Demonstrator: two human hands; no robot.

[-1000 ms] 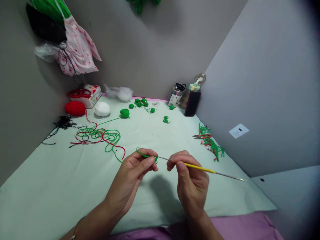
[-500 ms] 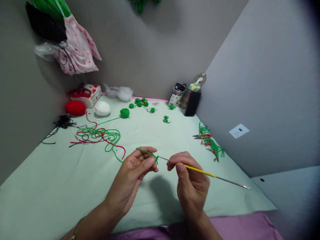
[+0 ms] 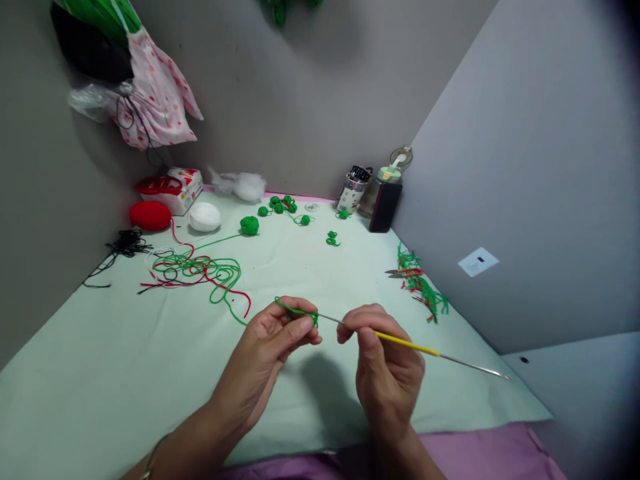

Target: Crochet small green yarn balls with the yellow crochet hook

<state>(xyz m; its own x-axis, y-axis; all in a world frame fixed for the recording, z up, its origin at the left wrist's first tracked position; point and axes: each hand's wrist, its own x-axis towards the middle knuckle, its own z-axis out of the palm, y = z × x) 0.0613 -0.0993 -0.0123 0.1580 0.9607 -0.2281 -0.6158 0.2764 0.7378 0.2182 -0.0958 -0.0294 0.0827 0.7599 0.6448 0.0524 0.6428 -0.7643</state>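
Black yarn: heaped at the far left by the wall, a loose end trailing nearer.
Red ball and white ball: side by side, far left, probably kept back to leave the middle open.
Strand tangle: green, red, white and black, left of the hands; slack green likely lies loose so it feeds without tugging.
Green ball: just beyond the tangle, a line running from it into the loops.
Left hand: thumb and forefinger pinched closed on the green piece, other fingers loosely bent; green strand over the forefinger, seemingly to govern its tension.
Small green pieces: grouped at the far middle.
Right hand: closed in a pencil-like grip on the yellow-handled hook, fingers near its working end, presumably for fine control.
Hook: thin end at the green piece, other end pointing out right; whether it is through a stitch, cannot tell.
Scissors: right side, on green and red offcuts, perhaps so cuttings stay together.
Change since half a second ago: both hands slightly farther right, the hook's free end too; the strand at the forefinger was straighter and more lifted, now sits lower. Tabletop items unchanged.
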